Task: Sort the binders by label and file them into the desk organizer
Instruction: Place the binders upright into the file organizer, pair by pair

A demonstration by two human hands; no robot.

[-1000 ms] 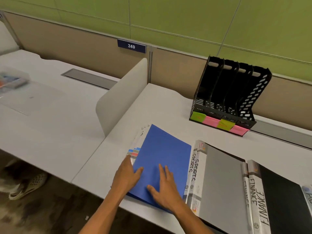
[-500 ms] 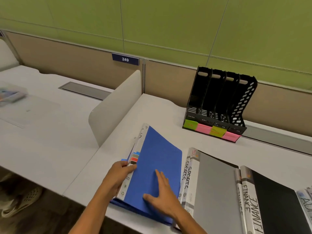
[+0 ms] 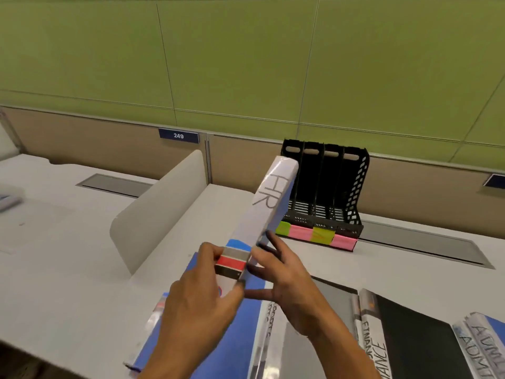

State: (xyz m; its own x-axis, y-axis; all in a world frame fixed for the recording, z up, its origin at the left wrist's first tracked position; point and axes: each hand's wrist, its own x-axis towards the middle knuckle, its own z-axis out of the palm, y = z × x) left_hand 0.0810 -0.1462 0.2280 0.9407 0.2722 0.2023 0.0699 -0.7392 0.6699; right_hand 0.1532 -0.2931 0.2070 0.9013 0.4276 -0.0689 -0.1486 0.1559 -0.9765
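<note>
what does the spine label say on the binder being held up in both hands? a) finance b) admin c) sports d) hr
d: the raised binder, held at its lower end by the left hand and right hand, shows "HR" handwritten on its white spine, while the FINANCE binder and ADMIN binder lie flat on the desk.

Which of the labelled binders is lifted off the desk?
The HR binder, gripped by the left hand and right hand. The FINANCE binder and ADMIN binder lie flat.
</note>
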